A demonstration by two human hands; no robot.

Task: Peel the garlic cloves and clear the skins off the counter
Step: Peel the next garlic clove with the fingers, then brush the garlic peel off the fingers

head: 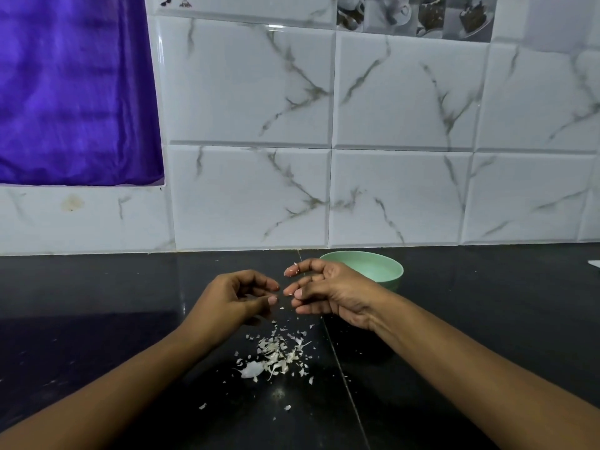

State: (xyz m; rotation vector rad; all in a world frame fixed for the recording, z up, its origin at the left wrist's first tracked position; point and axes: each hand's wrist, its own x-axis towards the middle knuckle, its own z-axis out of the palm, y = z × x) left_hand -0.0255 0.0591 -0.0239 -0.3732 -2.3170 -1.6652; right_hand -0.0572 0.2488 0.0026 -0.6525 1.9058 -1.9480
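Your left hand (238,298) and right hand (331,295) hover loosely curled, gripping nothing, just beyond the skins (276,355), likely so loose flakes fall near one pile; the bowl (394,280) stands close behind

Brightness: dim, cool indoor light; the glossy white marble-veined wall tiles (406,92) are brightest.
Glare: small highlight on an upper tile edge; the polished black stone table (97,319) faintly mirrors the wall.
Shadows: soft, diffuse.
Distortion: tile joints bow near the edges.
Focus: slightly soft overall.
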